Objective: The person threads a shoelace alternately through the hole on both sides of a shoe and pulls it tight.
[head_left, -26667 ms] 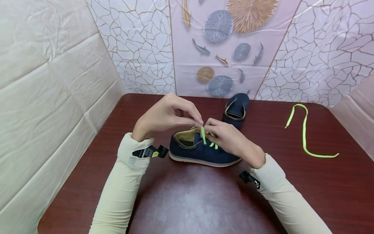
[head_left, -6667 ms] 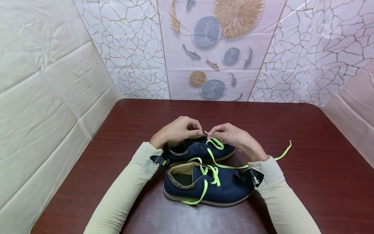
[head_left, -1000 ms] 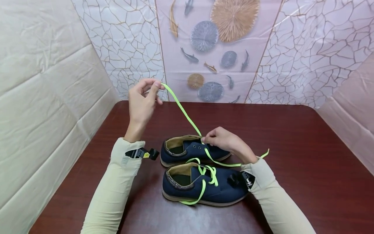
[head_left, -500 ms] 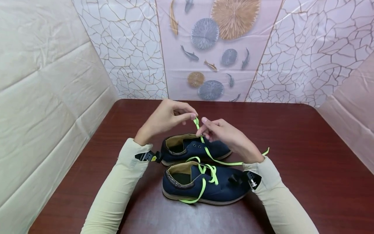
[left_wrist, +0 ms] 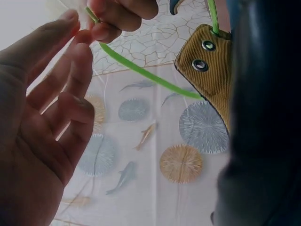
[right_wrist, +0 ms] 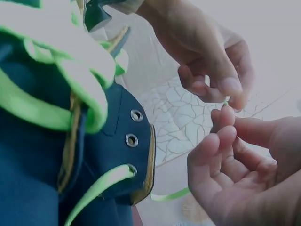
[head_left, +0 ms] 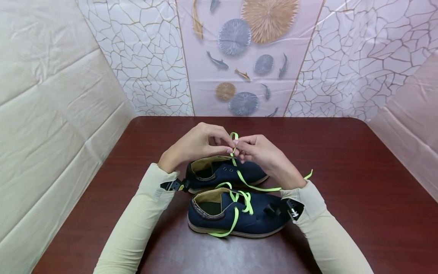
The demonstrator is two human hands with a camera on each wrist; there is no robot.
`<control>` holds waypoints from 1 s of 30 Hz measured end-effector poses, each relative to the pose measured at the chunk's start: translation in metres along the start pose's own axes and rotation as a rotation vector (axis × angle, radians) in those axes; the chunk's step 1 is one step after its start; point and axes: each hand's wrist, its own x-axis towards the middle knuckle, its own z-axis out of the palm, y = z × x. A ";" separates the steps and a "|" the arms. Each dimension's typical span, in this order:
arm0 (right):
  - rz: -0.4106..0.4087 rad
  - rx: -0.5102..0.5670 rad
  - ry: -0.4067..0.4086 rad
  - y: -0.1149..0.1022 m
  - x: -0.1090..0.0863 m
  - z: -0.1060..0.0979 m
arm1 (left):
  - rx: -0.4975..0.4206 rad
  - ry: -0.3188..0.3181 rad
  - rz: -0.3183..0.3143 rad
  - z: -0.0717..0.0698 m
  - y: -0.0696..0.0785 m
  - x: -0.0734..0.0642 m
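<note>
Two navy shoes lie side by side in the head view, toes to the right. Over the far shoe (head_left: 251, 174), my left hand (head_left: 200, 144) and right hand (head_left: 268, 158) meet fingertip to fingertip. Both pinch a neon-green shoelace (head_left: 234, 134), which loops above the fingers and runs down into that shoe. In the left wrist view, the lace (left_wrist: 146, 75) stretches from the fingertips to the tan-lined eyelet flap (left_wrist: 211, 77), where two eyelets hold no lace. The right wrist view shows the opposite flap (right_wrist: 117, 150), two of its eyelets also bare. Fingers partly hide the lace tip.
The near shoe (head_left: 253, 224) has a green lace (head_left: 235, 220) threaded through it, one end hanging over its side. Another lace end (head_left: 309, 174) from the far shoe trails right behind my right wrist. All stands on a dark red table (head_left: 359, 182), with patterned walls behind.
My left hand, which had drawn the lace up to the upper left, has come back down and right. My right hand has closed on the lace beside it. The shoes stay put.
</note>
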 end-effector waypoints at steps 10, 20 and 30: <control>-0.057 -0.335 0.086 0.000 0.005 -0.001 | 0.065 -0.516 -0.417 0.005 -0.009 -0.003; -0.156 -0.582 0.061 0.005 0.006 0.002 | 0.052 -0.605 -0.340 0.018 -0.014 0.000; -0.161 -0.655 0.119 0.004 0.006 0.004 | 0.082 -0.490 -0.294 0.008 -0.026 -0.006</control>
